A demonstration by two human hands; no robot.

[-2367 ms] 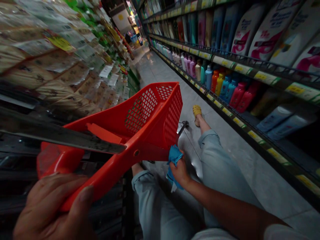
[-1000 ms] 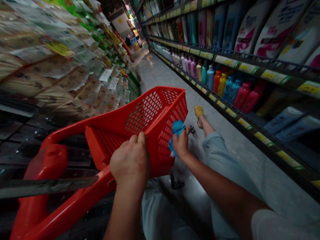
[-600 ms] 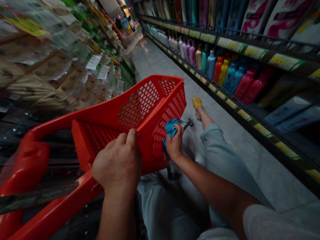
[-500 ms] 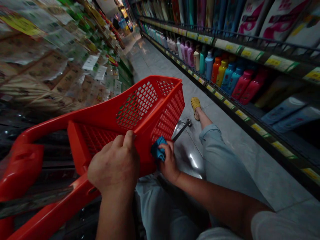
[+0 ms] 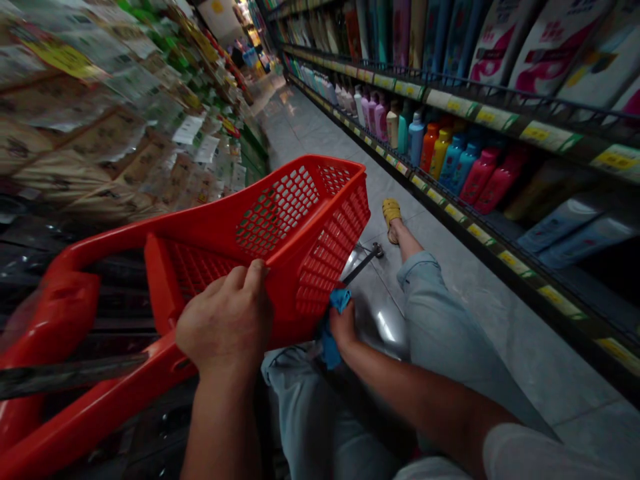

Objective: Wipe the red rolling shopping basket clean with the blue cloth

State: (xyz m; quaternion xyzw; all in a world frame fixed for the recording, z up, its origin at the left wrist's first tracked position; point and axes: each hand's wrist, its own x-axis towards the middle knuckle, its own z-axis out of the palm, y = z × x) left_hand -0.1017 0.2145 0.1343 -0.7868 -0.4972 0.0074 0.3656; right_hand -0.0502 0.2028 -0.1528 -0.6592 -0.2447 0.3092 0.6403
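1. Got the left hand (image 5: pixel 225 317) clamped on the side rim of a red basket (image 5: pixel 287 287).
2. Got the right hand (image 5: pixel 345 327) wrapped around a crumpled blue cloth (image 5: pixel 340 300), down by the basket's lower edge; can't tell if touching.
3. Spotted farther out: 1 yellow sandal (image 5: pixel 391 211) on grey floor tiles (image 5: pixel 477 287), bagged goods (image 5: pixel 107 143) left, shelved bottles (image 5: pixel 453 160) right.

Here's the shopping cart (image 5: pixel 287 300), packets (image 5: pixel 110 150) at its ten o'clock, bottles (image 5: pixel 466 163) on the shelf (image 5: pixel 454 213) at two, cloth (image 5: pixel 330 347) low at four!
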